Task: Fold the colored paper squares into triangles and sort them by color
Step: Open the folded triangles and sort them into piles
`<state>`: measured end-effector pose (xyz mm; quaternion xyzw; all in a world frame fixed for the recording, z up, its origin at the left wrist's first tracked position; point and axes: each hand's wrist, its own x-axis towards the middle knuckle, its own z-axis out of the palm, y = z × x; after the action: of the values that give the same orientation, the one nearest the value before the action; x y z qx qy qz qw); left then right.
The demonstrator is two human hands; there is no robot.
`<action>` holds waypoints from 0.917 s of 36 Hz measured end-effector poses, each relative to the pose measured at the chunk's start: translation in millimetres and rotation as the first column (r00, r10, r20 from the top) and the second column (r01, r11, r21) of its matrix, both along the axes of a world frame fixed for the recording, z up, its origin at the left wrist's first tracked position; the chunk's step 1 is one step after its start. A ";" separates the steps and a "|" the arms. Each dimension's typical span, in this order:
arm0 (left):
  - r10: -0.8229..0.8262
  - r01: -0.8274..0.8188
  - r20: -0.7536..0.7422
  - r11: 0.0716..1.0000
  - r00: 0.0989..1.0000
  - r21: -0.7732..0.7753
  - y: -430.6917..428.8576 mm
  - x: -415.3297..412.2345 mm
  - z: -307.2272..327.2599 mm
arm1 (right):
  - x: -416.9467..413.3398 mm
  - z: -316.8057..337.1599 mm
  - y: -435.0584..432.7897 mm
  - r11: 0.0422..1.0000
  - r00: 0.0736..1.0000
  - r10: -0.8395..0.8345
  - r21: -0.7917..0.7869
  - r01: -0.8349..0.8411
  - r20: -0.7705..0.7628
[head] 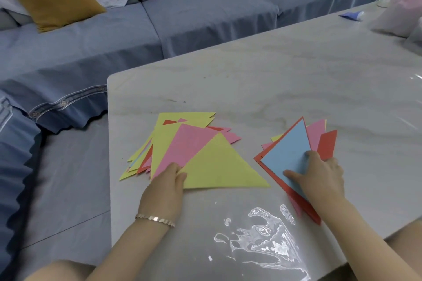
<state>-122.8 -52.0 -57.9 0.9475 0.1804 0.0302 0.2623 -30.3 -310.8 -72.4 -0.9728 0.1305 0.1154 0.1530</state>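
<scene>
Near the surface's (251,75) front edge, the right hand (319,178) is pressing spread fingers (293,174) on the blue triangle (287,148). The left hand (166,185) is touching the yellow triangle (221,166) with curled fingers, grip unclear. Everything is looking folded, but the left pile (182,146) and right pile (327,143) are mixing colours.

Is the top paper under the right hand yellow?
No, the right hand presses on a blue paper, which lies on top of that stack.
</scene>
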 end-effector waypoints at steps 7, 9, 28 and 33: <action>0.239 -0.212 0.185 0.965 0.953 -0.155 32.9 38.8 17.1 | -2.3 -2.8 2.1 1.000 0.999 0.011 -0.018 -0.010 0.038; 0.281 -0.273 0.107 0.958 0.954 -0.087 43.6 47.8 13.4 | -2.5 -2.8 2.7 0.999 0.999 0.017 -0.041 -0.015 0.050; -0.145 0.149 0.053 0.986 0.988 -0.073 -27.7 -3.5 -6.0 | 10.5 -6.9 -3.3 0.962 0.999 -0.029 0.272 0.020 0.030; -0.029 0.009 -0.033 0.869 0.999 -0.494 -44.5 -10.6 -3.4 | -10.9 2.0 13.0 0.806 0.989 -0.003 0.586 -0.085 0.148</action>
<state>-133.5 -96.5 -61.3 0.8512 0.1779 -0.0378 0.4923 -41.2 -297.8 -70.4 -0.8852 0.0559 0.0840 0.4541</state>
